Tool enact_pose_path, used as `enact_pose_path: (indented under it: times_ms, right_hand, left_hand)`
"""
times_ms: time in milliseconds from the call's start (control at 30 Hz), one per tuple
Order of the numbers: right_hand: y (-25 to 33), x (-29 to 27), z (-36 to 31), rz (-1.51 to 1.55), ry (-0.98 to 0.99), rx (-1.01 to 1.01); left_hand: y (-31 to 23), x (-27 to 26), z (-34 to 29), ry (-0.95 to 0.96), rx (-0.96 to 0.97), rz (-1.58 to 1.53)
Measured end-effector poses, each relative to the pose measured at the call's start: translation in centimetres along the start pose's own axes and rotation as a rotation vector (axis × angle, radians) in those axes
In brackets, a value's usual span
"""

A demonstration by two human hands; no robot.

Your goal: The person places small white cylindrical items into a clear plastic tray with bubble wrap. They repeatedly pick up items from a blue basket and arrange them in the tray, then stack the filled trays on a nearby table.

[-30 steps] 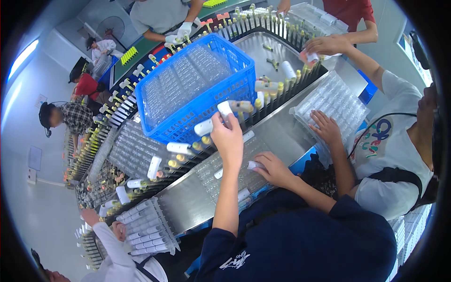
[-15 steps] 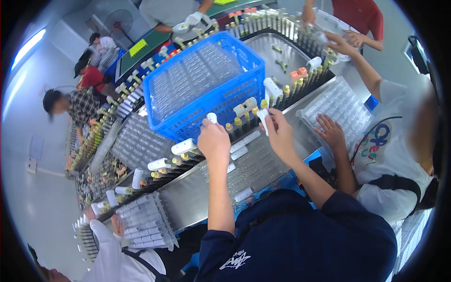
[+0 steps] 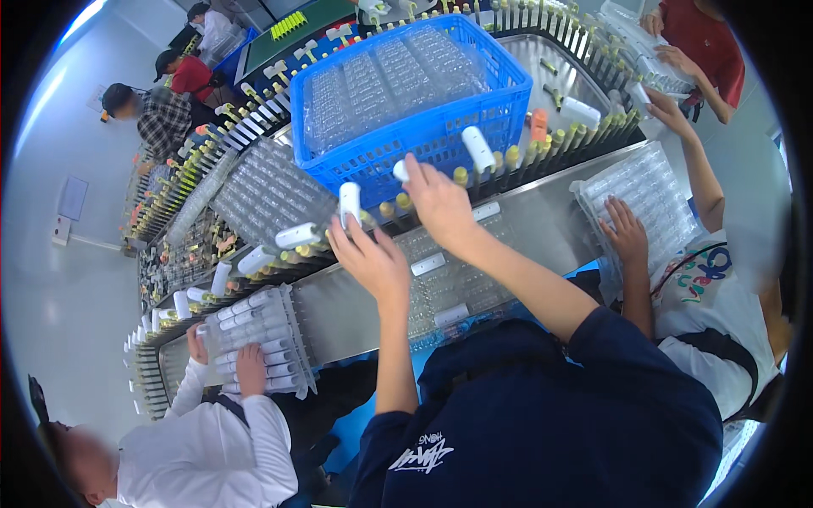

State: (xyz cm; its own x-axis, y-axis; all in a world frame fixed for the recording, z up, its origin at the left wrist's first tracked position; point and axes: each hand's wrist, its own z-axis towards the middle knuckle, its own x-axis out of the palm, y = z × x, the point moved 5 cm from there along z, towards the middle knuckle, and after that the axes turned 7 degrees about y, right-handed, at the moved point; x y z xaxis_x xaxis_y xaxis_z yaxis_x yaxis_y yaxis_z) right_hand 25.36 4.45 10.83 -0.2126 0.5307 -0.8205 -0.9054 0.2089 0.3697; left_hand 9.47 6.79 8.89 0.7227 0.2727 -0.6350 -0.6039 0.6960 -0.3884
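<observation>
At the post row along the near side of the crate, my left hand (image 3: 370, 261) has its fingertips closed on the lower end of an upright white plastic part (image 3: 349, 203). Further right, my right hand (image 3: 438, 203) reaches over the row and grips a second white plastic part (image 3: 400, 171), mostly covered by its fingers. Between and beside the hands stand yellow-tipped posts (image 3: 387, 209). A tilted white part (image 3: 478, 149) sits on the row to the right, and another white part (image 3: 298, 235) lies left of my left hand.
A blue crate (image 3: 423, 127) of clear plastic trays stands behind the row. On the metal worktop (image 3: 339, 313) lies a clear tray (image 3: 474, 254) with a white part (image 3: 428, 264). Co-workers handle trays at the left (image 3: 254, 339) and right (image 3: 639, 199); another person works at the far right.
The view has shifted, with the crate now higher and further right. My right hand has moved left toward my left hand, carrying its white part over the posts. My left hand is lower, at another white part.
</observation>
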Motion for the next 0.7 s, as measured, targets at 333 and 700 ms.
enact_pose_path:
  times_ms: [333, 700]
  right_hand:
    - [-6.6, 3.4, -11.7, 0.295, 0.243, 0.017]
    - [-18.2, 7.6, -9.8, -0.087, 0.452, 0.097]
  left_hand:
    - [2.0, 9.0, -12.8, 0.67, 0.056, -0.102]
    - [1.2, 7.8, -9.1, 0.716, 0.086, -0.226]
